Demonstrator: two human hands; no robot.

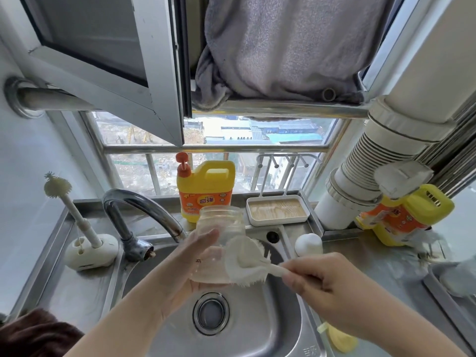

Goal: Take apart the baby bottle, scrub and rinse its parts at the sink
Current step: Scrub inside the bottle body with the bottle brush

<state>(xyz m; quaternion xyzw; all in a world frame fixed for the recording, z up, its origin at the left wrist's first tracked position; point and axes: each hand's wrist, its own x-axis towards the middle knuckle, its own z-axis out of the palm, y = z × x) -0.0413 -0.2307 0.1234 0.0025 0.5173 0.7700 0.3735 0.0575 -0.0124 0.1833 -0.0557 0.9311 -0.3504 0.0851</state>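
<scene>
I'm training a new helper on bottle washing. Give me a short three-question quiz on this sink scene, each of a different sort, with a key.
1. True or false: the left hand holds the clear bottle body over the sink.
2. What does the right hand grip? A) the brush by its handle B) the faucet C) the pump detergent bottle
3. Fill in: the brush head lies against the bottle's ____ (inside or outside).

Key: 1 true; 2 A; 3 outside.
</scene>
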